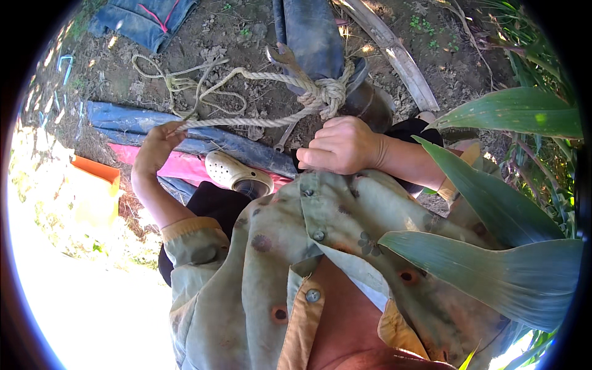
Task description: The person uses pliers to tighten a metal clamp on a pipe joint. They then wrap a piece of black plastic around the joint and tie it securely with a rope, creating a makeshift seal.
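My left hand [157, 145] pinches a pale rope [246, 121] that runs taut to a bulky knot [327, 95]. The knot is wound round the end of a blue flat hose [314, 43], beside a dark rounded pipe [370, 105]. A rusty open-ended wrench [285, 58] goes into the rope at the knot, and a metal end of a tool [280, 147] shows below it. Just under the knot my right hand [342, 145] is closed in a fist; whatever it holds is hidden. Slack rope coils [179, 83] lie on the soil.
Another length of blue hose [209, 139] and a pink strip [191, 165] lie near a beige clog [231, 169]. A wooden plank [398, 52] slants at the upper right. Broad green leaves [493, 271] reach in over my right arm. Folded blue material [145, 21] lies at the far left.
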The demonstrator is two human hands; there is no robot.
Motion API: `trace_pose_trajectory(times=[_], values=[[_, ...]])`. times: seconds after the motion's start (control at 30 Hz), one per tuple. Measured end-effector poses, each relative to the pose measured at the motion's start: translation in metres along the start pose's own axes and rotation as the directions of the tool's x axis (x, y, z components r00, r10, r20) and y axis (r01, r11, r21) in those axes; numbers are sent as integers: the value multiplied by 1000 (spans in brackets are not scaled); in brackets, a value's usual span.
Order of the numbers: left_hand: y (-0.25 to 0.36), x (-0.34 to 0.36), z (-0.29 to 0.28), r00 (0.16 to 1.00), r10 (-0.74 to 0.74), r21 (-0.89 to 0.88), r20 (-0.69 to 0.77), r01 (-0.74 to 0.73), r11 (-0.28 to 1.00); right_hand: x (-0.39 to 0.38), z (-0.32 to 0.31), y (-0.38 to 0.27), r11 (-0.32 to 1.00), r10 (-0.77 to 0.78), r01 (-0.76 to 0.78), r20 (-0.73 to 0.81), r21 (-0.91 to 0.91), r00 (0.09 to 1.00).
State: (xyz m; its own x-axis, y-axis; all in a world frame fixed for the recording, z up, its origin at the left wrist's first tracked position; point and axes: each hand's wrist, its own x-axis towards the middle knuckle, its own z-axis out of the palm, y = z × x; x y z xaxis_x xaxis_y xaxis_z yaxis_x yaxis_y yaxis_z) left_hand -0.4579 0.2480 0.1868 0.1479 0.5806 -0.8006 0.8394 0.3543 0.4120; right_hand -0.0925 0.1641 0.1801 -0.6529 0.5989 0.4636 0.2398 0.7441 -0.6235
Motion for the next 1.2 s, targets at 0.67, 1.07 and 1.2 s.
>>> trace_pose_trajectory(times=[0.67, 1.07, 1.2], values=[[214, 77, 99, 680, 512, -772, -525, -634, 51, 6, -9, 3, 992, 38, -45, 63, 115, 997], [249, 83, 88, 480, 868, -468, -131, -802, 372, 20, 38, -13, 925, 257, -302, -204, -230, 944], [244, 90, 92, 510, 835, -524, -206, -778, 346, 27, 47, -13, 899, 266, -357, -330, -254, 906]])
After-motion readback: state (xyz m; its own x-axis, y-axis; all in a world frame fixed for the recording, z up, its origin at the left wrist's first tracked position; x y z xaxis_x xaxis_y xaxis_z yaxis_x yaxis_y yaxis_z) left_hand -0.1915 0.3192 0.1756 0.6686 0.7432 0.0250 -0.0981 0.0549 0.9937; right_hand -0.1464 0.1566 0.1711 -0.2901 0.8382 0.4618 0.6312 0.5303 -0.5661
